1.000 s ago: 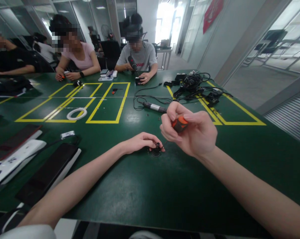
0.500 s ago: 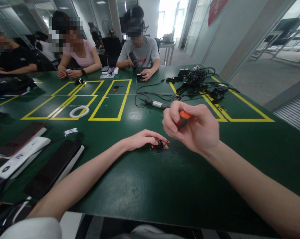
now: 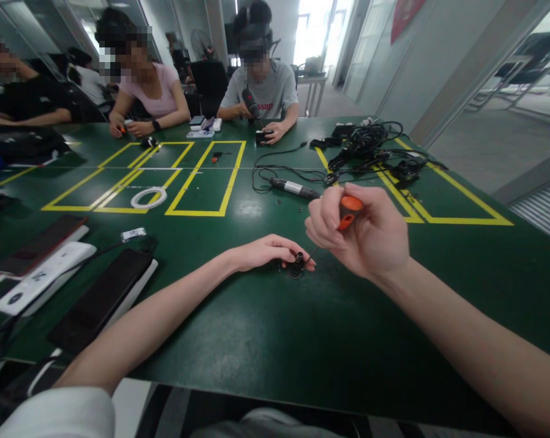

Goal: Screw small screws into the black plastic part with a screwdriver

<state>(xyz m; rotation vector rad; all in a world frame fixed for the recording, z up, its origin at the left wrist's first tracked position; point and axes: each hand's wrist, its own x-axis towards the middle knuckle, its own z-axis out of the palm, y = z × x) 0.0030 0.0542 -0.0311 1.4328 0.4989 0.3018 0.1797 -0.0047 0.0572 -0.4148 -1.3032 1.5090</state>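
Observation:
My right hand (image 3: 370, 234) is closed around the orange and dark handle of a screwdriver (image 3: 350, 212). Its thin shaft slants down to the left, and the tip ends beside a small dark round part (image 3: 295, 271). That part sits on the green table and has a short upright cylinder on it; its exact kind is too small to make out. Resting low on the table, my left hand (image 3: 270, 250) has its thumb and fingers closed about the part from behind and the left. The fingers partly cover it.
A black and silver pen-like tool (image 3: 293, 187) with a cable lies beyond my hands. Tangled black cables (image 3: 366, 143) are at the back right. A white ring (image 3: 148, 198), a black phone (image 3: 104, 298) and a white power strip (image 3: 47, 277) lie leftward. Co-workers sit across the table.
The orange screwdriver handle has turned and tilted in my right hand, showing more of its end. My left hand stays at the round part. The whole view has shifted slightly.

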